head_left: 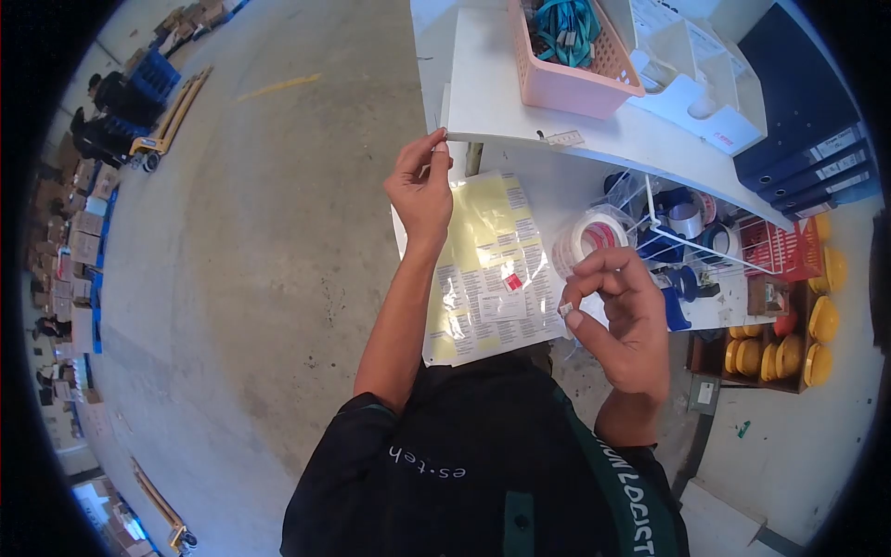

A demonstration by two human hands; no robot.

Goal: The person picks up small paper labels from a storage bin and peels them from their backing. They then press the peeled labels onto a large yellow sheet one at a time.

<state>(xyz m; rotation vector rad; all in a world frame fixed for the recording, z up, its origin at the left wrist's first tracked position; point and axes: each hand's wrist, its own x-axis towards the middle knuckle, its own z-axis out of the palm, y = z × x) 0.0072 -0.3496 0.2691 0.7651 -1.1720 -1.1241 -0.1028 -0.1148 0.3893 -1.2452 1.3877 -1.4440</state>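
Dark top closest. Left hand raised by the near corner of the white shelf, thumb and fingertips pinched together; cannot tell what, if anything, is between them. Printed sheet flat on the desk, long axis running away from the body, slightly aslant. Right hand grips a small white piece between thumb and finger, probably because it's tiny; piece juts leftward, long axis unclear. Tape roll just beyond.

Pink basket, teal lanyards
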